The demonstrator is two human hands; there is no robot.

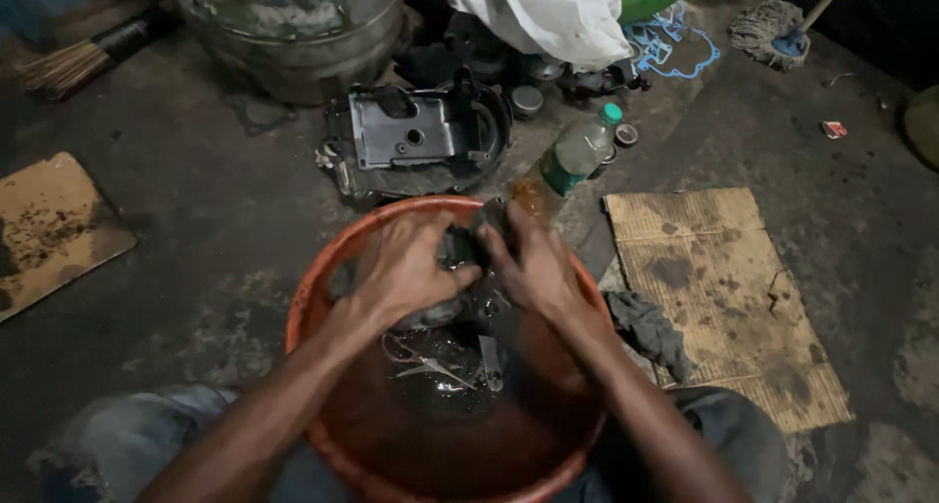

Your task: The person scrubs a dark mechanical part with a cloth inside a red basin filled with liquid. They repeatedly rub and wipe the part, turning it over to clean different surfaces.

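I see both hands over the orange basin (323, 297), which holds dark liquid and small metal tools. My left hand (406, 268) and right hand (538, 268) close together on a dark, greasy metal part (462, 244), gripping it just above the liquid near the basin's far rim. Beyond the basin lie a grey engine cover (401, 131) and a plastic bottle (579, 149). Right of the basin sit a crumpled rag (650, 332) and stained cardboard (724, 288).
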